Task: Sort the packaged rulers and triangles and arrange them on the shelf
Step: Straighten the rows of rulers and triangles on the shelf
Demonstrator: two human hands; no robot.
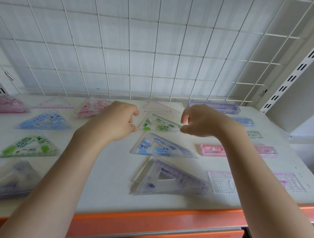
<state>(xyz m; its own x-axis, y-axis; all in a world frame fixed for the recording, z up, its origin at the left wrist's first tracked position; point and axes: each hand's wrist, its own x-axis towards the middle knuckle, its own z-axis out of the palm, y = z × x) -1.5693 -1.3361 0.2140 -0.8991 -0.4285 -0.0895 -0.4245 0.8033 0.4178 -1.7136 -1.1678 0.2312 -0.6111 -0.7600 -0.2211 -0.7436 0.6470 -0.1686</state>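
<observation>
Packaged triangles lie in columns on the white shelf (111,172). The middle column holds a pink triangle (159,107) at the back, then a green triangle (158,125), a blue triangle (161,145) and a purple triangle (168,181) at the front. My left hand (112,121) pinches the green triangle's left corner. My right hand (205,120) pinches its right tip between thumb and curled fingers. Ruler packs lie on the right: purple ruler (215,106), blue ruler (245,121), green ruler (255,135), pink ruler (213,150).
The left column has pink (3,104), blue (44,119), green (29,146) and purple (6,180) triangle packs, with more pink ones (93,107) behind. A clear stencil ruler (221,182) lies front right. A white wire grid (157,40) backs the shelf; its front edge (150,218) is orange.
</observation>
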